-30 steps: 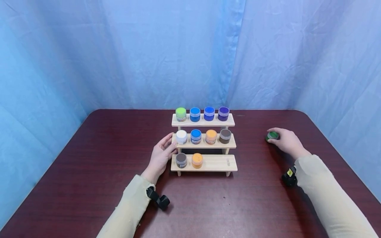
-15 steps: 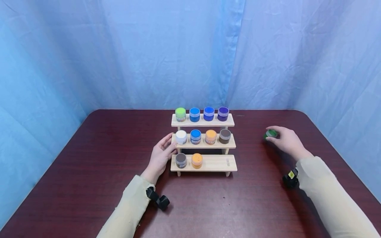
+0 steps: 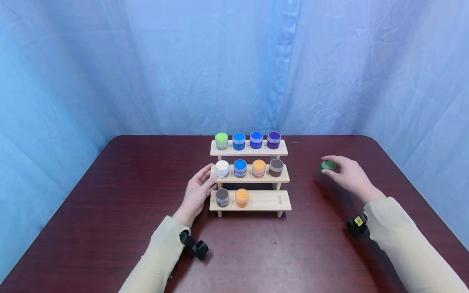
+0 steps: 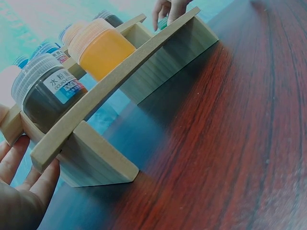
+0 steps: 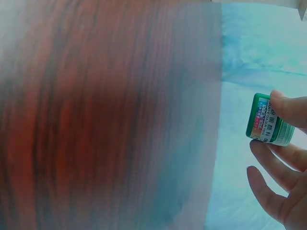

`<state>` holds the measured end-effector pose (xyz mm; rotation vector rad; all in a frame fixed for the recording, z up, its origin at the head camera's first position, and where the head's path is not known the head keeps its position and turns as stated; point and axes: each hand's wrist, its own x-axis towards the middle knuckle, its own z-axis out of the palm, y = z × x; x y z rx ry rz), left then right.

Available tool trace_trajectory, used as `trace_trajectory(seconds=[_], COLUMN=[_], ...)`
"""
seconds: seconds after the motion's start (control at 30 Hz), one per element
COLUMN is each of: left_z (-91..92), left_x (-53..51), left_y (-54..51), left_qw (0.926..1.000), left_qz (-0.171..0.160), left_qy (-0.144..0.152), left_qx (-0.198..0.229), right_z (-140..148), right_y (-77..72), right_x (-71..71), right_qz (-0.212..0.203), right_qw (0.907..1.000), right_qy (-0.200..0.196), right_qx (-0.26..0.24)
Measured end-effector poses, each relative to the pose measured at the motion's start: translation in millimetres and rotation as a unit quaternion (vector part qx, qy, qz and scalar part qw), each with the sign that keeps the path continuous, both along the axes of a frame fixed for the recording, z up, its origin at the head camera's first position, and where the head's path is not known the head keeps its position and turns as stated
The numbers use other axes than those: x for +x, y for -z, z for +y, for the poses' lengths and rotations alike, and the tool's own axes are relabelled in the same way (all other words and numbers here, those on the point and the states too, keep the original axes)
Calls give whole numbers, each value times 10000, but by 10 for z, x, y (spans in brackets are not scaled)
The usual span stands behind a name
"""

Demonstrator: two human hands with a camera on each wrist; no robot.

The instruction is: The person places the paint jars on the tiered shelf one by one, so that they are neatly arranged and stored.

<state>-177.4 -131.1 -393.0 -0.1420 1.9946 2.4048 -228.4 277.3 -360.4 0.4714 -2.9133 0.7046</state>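
Observation:
A three-step wooden rack bears small paint jars on its shelves. My left hand grips the left end of the middle shelf, thumb by the white jar and fingers lower down, as the left wrist view shows. Over the table to the right of the rack, my right hand pinches a green paint jar between thumb and fingers. The bottom shelf carries a dark brown jar and an orange-yellow jar at its left half.
Light green, blue and purple jars line the top shelf. Beside the white jar on the middle shelf stand blue, orange and dark brown ones. The dark red table ends at blue curtains behind and at both sides.
My right hand has lifted the green jar a little and carried it left toward the rack. The left hand stays at the rack, which has shifted very slightly left in view.

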Motion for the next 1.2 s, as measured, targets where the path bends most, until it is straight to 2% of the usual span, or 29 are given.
trace_trajectory(seconds=[0.3,0.63,0.9,1.2], left_z=[-7,3,4,-3], left_x=[3,24,20,15], left_y=[24,-8,-18,-2], left_qw=[10000,10000,10000,10000], left_qz=[0,-29,-45,35], left_qy=[-19,-39,-61,-32], left_qx=[27,10,-45,-64], right_z=[-107,-251,-360,-490], right_y=[39,26,-1,-133], right_x=[62,193,242,291], right_qz=[187,476,952,1755], right_qw=[9998,9984,9946,9812], right_qy=[-121,-301,-370,-652], right_qx=[14,-93,-159,-468])
